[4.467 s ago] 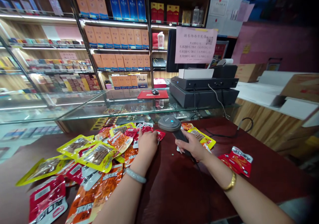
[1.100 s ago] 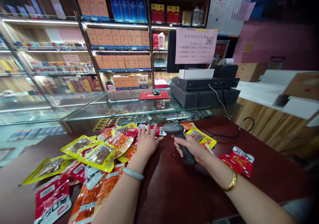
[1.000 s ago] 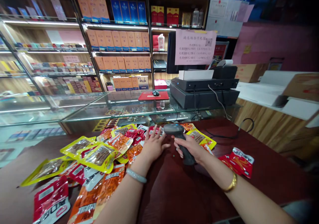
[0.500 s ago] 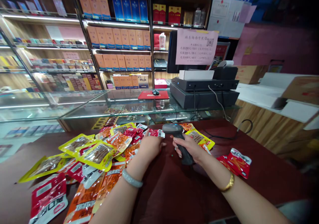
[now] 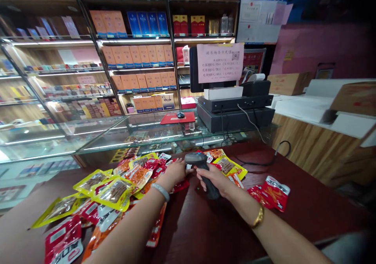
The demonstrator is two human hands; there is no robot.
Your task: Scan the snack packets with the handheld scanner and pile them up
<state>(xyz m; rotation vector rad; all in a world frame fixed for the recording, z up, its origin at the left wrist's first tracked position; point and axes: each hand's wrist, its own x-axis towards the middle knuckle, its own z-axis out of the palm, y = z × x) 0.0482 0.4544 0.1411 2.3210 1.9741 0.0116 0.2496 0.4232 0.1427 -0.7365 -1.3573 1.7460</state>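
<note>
My right hand [image 5: 216, 179] is wrapped around the handle of a dark handheld barcode scanner [image 5: 210, 189], whose head points left toward my other hand. My left hand [image 5: 175, 174] lies over a red snack packet [image 5: 180, 186], fingers closed on it, most of the packet hidden beneath. Left of that hand spreads a pile of snack packets: yellow-edged ones [image 5: 114, 193], orange ones [image 5: 139, 176] and a red-and-white one [image 5: 63, 240]. Beyond the scanner, a yellow packet [image 5: 229, 166] lies among orange ones. Farther right are red packets [image 5: 276, 193].
The packets lie on a dark red tabletop [image 5: 188, 232]. Behind it stands a glass counter [image 5: 141, 129] with a mouse [image 5: 180, 115] on a red mat. A cash drawer [image 5: 235, 117] and a monitor with a pink notice [image 5: 220, 62] are at the back. A black cable [image 5: 264, 162] loops at right.
My left hand has drawn the red packet toward me, below the scanner's head. The scanner stays in my right hand. The view has tilted up slightly and shifted right.
</note>
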